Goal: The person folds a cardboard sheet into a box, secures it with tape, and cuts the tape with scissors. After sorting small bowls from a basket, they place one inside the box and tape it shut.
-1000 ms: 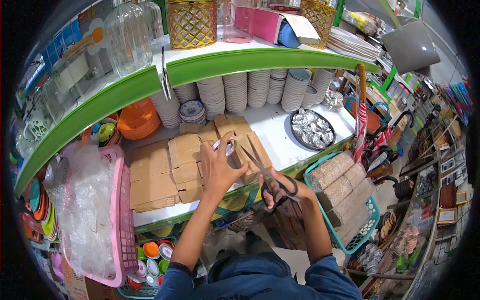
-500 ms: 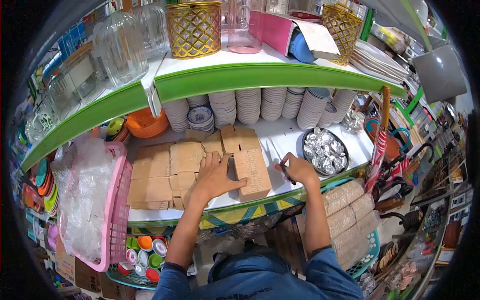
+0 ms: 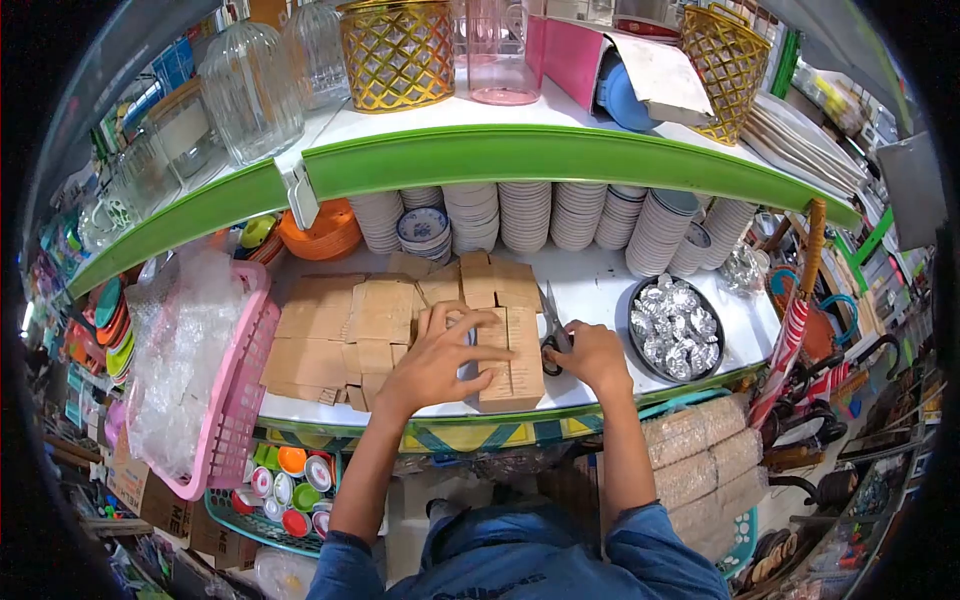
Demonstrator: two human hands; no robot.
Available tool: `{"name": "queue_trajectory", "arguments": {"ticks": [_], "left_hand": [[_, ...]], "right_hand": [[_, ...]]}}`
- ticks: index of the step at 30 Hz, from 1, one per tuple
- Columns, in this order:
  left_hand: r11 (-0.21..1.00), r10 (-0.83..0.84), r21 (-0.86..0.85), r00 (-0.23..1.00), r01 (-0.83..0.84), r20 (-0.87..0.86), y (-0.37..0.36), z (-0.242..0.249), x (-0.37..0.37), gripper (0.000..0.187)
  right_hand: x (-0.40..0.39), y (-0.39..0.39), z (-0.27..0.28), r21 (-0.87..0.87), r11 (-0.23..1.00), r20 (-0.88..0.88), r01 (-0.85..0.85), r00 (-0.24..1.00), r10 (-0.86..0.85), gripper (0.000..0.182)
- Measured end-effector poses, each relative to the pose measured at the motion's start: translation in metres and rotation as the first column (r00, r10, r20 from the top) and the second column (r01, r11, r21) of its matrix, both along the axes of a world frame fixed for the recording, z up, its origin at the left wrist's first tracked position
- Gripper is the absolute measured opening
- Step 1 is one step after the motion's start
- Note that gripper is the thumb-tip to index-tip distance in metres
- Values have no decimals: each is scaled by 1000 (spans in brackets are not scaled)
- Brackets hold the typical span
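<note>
My left hand (image 3: 440,355) is spread over a small upright cardboard box (image 3: 512,375), its fingertips at the box's top and left side. To the right of that box, my right hand (image 3: 590,355) is closed on black-handled scissors (image 3: 557,345), whose blades point away from me. Several flattened or folded brown cardboard pieces (image 3: 320,335) lie on the white shelf left of my left hand. Another cardboard piece (image 3: 497,280) lies behind the box. A dark round bowl (image 3: 676,328) of silvery crumpled items stands right of my right hand.
Stacked small bowls (image 3: 525,215) line the shelf's back. A pink basket (image 3: 235,390) with bubble wrap stands at left. Glassware and gold baskets (image 3: 398,55) are on the green-edged upper shelf (image 3: 560,160). Wrapped rolls (image 3: 705,450) lie in a teal basket at lower right; umbrellas (image 3: 795,330) stand beyond.
My left hand's fingers have reached over the box's top. The scissors, earlier mostly hidden in my right hand, now lie nearer the box with blades visible. The view has shifted slightly.
</note>
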State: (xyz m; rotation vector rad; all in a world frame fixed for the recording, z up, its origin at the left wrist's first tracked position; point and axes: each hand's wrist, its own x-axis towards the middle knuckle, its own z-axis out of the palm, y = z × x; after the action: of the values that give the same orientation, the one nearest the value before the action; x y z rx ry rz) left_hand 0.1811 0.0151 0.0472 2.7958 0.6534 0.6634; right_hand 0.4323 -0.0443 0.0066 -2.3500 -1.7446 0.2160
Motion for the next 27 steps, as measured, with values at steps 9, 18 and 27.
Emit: {"name": "queue_trajectory", "arguments": {"ticks": [9, 18, 27], "left_hand": [[995, 77, -78, 987, -67, 137, -12, -17, 1, 23], [989, 140, -77, 973, -128, 185, -19, -22, 1, 16], [972, 202, -181, 924, -149, 325, -25, -23, 4, 31]], "right_hand": [[0, -14, 17, 65, 991, -139, -119, 982, 127, 47], [2, -17, 24, 197, 977, -199, -79, 973, 119, 33], [-20, -5, 23, 347, 924, -605, -161, 715, 352, 38]]}}
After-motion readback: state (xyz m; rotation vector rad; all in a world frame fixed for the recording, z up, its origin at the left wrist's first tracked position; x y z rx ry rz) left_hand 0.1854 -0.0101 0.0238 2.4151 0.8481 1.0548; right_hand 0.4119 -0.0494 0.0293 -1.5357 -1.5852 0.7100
